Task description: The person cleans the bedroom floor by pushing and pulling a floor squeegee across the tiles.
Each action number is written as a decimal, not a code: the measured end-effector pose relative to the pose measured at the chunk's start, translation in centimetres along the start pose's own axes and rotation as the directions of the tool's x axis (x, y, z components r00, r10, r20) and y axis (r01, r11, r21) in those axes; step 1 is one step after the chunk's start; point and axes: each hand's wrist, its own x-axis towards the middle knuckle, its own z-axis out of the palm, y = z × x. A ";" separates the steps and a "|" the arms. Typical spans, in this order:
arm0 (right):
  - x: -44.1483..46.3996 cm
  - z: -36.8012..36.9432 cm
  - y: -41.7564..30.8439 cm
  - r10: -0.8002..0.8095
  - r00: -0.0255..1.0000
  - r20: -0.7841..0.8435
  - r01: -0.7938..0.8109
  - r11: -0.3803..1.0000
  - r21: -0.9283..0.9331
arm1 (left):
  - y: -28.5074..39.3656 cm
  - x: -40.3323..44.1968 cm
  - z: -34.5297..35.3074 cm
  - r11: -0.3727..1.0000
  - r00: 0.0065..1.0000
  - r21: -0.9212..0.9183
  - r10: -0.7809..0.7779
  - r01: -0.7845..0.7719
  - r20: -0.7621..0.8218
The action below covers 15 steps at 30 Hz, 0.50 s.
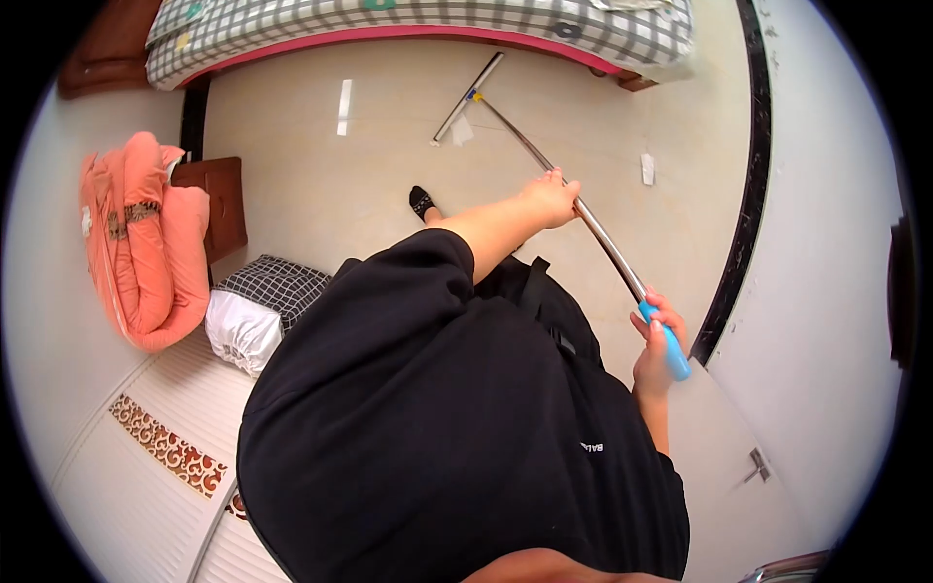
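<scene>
A floor squeegee (520,138) with a long metal pole slants across the floor. Its wide, thin head (453,119) rests on the tiles near the bed. My left hand (551,199) is closed round the middle of the pole. Lower and to the right, my right hand (663,340) grips the light blue handle (676,358) at the pole's end. Beside the squeegee's head lies a white scrap (462,130), perhaps paper. Another white scrap (648,169) is on the floor right of the pole.
A bed (418,21) with a checked cover spans the far side. Left are a folded salmon quilt (146,243) on a brown wooden chair (225,204) and a checked pillow (277,287). A door handle (758,466) shows lower right. My black-socked foot (421,202) stands on the tiles.
</scene>
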 end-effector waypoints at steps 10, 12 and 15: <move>-3.2 -5.5 -4.2 -0.113 0.967 -0.227 0.098 0.992 -0.077 | 8.0 -2.4 0.5 0.971 0.975 0.095 0.222 -0.218 -0.032; -2.8 -6.7 -4.7 -0.358 0.930 -0.084 0.348 0.931 -0.110 | 8.1 -3.4 -0.8 0.965 0.963 0.036 0.260 -0.258 -0.069; -1.8 -6.4 -6.1 -0.464 0.886 -0.015 0.462 0.884 -0.064 | 7.3 -5.4 -3.1 0.964 0.952 0.051 0.267 -0.262 -0.151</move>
